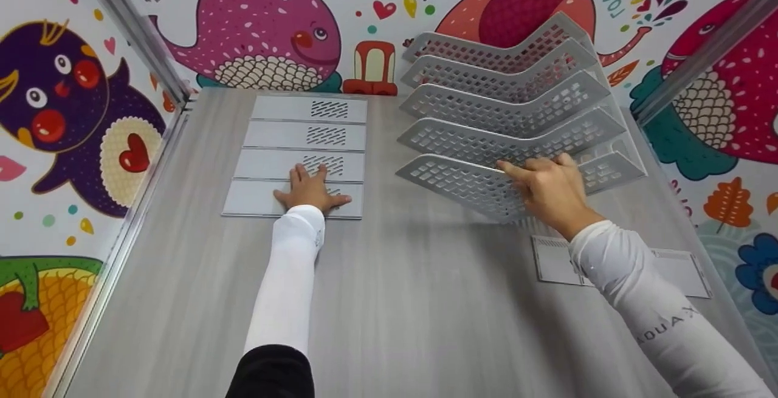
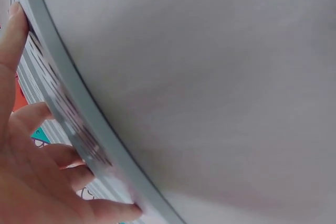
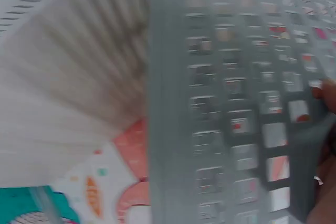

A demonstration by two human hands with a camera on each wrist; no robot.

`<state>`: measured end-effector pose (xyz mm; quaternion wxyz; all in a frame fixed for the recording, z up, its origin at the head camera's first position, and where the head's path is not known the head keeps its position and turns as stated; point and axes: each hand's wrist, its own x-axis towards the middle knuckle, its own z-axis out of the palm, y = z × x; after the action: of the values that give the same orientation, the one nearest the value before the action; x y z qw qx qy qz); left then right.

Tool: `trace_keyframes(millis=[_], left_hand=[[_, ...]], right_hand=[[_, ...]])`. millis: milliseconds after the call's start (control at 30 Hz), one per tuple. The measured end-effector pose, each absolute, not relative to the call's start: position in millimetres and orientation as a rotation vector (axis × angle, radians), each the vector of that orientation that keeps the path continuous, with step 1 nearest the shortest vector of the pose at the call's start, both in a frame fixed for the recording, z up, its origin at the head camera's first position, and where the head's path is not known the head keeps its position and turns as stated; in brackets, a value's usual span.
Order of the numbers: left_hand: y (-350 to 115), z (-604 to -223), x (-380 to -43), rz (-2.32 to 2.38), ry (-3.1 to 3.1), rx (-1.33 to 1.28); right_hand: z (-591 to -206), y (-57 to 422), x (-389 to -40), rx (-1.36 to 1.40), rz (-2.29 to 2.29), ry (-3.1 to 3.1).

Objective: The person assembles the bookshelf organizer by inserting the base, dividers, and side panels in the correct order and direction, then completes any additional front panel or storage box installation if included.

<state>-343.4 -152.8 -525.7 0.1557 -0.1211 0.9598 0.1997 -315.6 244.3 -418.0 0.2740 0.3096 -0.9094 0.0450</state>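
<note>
My left hand (image 1: 309, 191) rests with spread fingers on the near part of a flat grey unit (image 1: 261, 164), divided into several strips with slanted slots. In the left wrist view, the fingertips touch the unit's edge (image 2: 86, 95). To the right stands a grey perforated file rack (image 1: 465, 182) with several V-shaped tiers. My right hand (image 1: 553, 191) grips its nearest tier, the index finger stretched along the upper edge. The right wrist view shows the perforated sheet (image 3: 168, 103) close up, slightly blurred, with fingers (image 3: 328, 95) at its right edge; the rest are hidden.
A flat light panel (image 1: 554, 259) lies on the wood-grain table (image 1: 395, 301), partly covered by my right forearm. Metal posts (image 1: 130, 27) and cartoon-printed walls (image 1: 219, 21) enclose the table at the back and sides.
</note>
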Motion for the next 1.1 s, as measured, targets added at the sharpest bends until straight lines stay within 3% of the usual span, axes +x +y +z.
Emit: trace_keyframes(millis=[367, 733, 1100], left_hand=[[-136.1, -532.5, -341.0, 0.585, 2.709, -0.379], [-123.7, -532.9, -337.8, 0.539, 2.756, -0.405], [-120.0, -536.2, -336.2, 0.532, 2.782, -0.462]], right_hand=[[-436.2, 179.4, -302.3, 0.948, -0.321, -2.645], [-472.3, 133.5, -292.3, 0.957, 0.008, -2.588], [-474.8, 122.5, -295.8, 0.848, 0.185, -2.516]])
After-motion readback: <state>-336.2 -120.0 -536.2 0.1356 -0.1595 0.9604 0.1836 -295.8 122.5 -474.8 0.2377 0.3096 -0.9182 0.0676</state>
